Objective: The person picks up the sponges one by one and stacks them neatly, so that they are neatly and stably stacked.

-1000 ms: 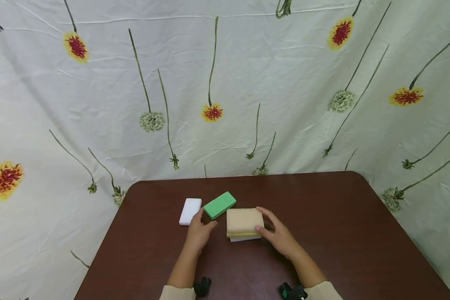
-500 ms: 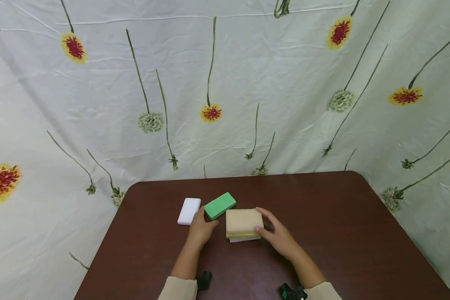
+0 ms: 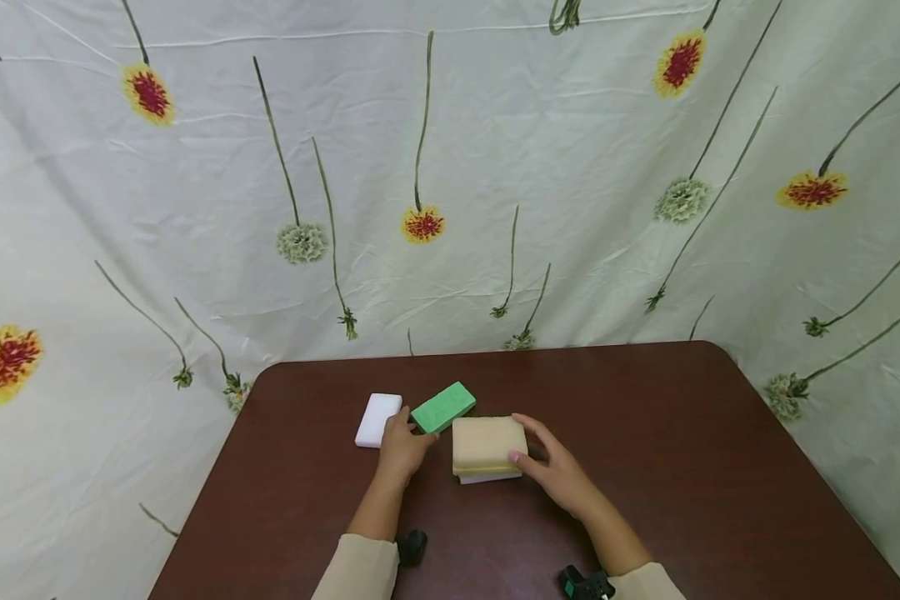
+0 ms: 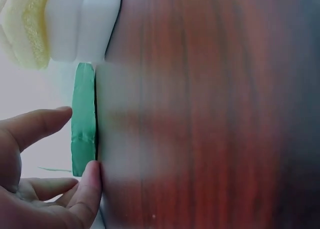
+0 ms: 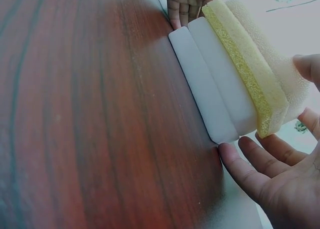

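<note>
Near my left hand [image 3: 403,447], a green sponge [image 3: 444,407] lies flat on the table. In the left wrist view, a fingertip touches the sponge's end, while the thumb tip is by its upper face. My right hand [image 3: 562,473] rests its spread fingers against the right side of a stack. On top lies a beige sponge [image 3: 489,440], above a yellow sponge [image 5: 245,69] and two white blocks [image 5: 205,84], seen edge-on in the right wrist view. Left of the green sponge lies another white block [image 3: 377,418], partly behind my left hand.
The dark wooden table [image 3: 645,433] ends at a far edge with rounded corners. Behind it hangs a white cloth [image 3: 592,150] printed with flowers. Black wrist devices [image 3: 587,583] sit by both sleeves.
My left hand has moved forward and slightly right against the green sponge, which has shifted slightly to the right. The right hand and the stack have stayed put.
</note>
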The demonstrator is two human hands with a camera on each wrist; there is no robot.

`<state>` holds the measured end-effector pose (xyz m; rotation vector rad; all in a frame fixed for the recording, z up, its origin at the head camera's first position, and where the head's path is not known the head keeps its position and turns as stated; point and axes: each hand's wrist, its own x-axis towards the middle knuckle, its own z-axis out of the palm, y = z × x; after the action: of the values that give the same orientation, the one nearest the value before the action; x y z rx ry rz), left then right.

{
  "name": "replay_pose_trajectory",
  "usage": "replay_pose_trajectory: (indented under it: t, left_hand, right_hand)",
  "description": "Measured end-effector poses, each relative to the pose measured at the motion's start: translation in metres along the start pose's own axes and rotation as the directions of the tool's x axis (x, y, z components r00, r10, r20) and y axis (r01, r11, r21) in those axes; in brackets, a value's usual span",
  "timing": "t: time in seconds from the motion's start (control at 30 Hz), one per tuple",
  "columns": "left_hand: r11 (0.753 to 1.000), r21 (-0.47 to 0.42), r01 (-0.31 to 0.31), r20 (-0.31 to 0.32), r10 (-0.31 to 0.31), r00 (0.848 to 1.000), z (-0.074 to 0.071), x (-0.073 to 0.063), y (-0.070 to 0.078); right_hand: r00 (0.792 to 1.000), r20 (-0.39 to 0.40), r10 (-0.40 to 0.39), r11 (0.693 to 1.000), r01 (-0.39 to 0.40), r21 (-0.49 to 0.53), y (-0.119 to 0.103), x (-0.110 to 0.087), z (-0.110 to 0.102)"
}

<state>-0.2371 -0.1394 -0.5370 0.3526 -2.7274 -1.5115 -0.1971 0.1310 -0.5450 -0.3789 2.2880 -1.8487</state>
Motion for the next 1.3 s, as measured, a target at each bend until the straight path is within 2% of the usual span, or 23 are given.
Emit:
replay_pose_trajectory:
  t: [0.17, 0.4, 0.83, 1.03, 1.3]
  left_hand:
    - [1.0, 0.0, 0.003, -0.031, -0.003, 1.0, -0.0006, 0.0026, 0.0002]
    - [0.997, 0.067, -0.033, -0.08, 0.038, 0.996, 0.0007, 0.0028, -0.0003]
    - [0.999, 0.03, -0.027, -0.108, 0.03, 0.994, 0.0018, 0.0048, -0.0034]
    - [0.998, -0.067, 0.013, -0.087, -0.019, 0.996, 0.0024, 0.0011, -0.0039]
    - [0.98, -0.192, 0.056, -0.047, -0.066, 0.997, -0.001, -0.0031, -0.0031]
  right_hand:
    - [1.0, 0.003, 0.009, 1.0, -0.009, 0.003, -0.0002, 0.0002, -0.0007]
    - [1.0, 0.0, 0.012, 1.0, -0.012, 0.003, 0.0001, 0.0004, -0.0003]
    - [1.0, -0.002, 0.017, 1.0, -0.017, 0.001, 0.0002, -0.0003, -0.0002]
    - [1.0, -0.004, 0.023, 1.0, -0.023, 0.007, 0.0003, -0.0002, -0.0002]
    - [1.0, -0.001, 0.026, 1.0, -0.026, 0.008, -0.0001, 0.0011, -0.001]
